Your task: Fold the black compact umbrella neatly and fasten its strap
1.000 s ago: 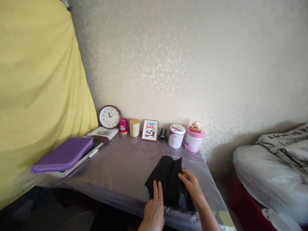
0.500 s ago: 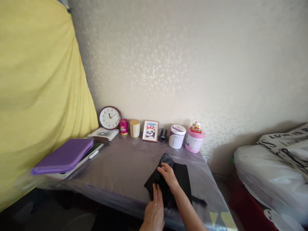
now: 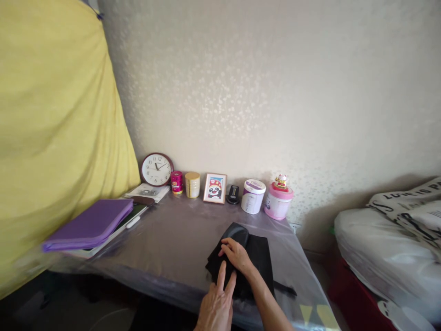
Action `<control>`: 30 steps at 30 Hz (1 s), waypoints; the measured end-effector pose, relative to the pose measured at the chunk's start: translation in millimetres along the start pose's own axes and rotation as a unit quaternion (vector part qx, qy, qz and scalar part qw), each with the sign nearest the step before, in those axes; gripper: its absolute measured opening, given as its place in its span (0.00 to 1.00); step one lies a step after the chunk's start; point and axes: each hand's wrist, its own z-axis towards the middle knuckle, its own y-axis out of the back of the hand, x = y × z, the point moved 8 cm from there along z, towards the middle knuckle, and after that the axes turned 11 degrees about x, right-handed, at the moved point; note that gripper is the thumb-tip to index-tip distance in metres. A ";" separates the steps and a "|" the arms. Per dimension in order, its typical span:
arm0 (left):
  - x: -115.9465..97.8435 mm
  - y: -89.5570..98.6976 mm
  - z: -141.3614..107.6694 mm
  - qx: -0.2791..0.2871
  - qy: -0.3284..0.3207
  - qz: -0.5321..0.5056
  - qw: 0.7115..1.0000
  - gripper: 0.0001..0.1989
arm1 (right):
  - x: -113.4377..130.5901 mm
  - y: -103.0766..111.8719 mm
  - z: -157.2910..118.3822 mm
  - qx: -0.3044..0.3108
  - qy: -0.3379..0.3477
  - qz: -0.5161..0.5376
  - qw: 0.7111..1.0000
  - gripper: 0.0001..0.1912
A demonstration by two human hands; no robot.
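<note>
A black piece of cloth (image 3: 261, 257) lies partly folded near the table's front edge, with a shinier flap (image 3: 237, 232) turned over at its far side. A thin black strap (image 3: 285, 288) sticks out from its right side. My left hand (image 3: 217, 301) rests on the near left part of the cloth, its index and middle fingers stretched out and apart. Just beyond it, my right hand (image 3: 237, 255) lies palm down across the cloth below the flap, fingers loosely bent and apart. The undersides of both hands are hidden.
Along the wall stand a round clock (image 3: 157, 169), a pink can (image 3: 177, 182), a yellow-lidded jar (image 3: 192, 185), a panda picture frame (image 3: 215, 188), a black device (image 3: 233, 194), and purple-white and pink tubs (image 3: 253, 196). A purple folder (image 3: 90, 224) lies left. Bagged bedding (image 3: 386, 239) sits right.
My right hand has moved down and left on the cloth, off the shiny flap, which now lies flatter. My left hand's two fingers have spread farther apart.
</note>
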 end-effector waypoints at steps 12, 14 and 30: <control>-0.9 -19.5 28.1 0.042 0.004 -0.020 0.999 0.42 | 21.3 -4.4 -28.1 0.026 0.131 -0.021 0.991 0.15; -1.0 -22.8 30.7 0.051 0.004 -0.016 0.999 0.42 | 22.7 -4.7 -41.3 0.003 0.167 -0.036 0.985 0.17; -3.5 -17.9 32.4 0.122 0.077 -0.005 0.990 0.41 | -2.5 -0.8 10.2 0.072 0.189 -0.274 0.940 0.21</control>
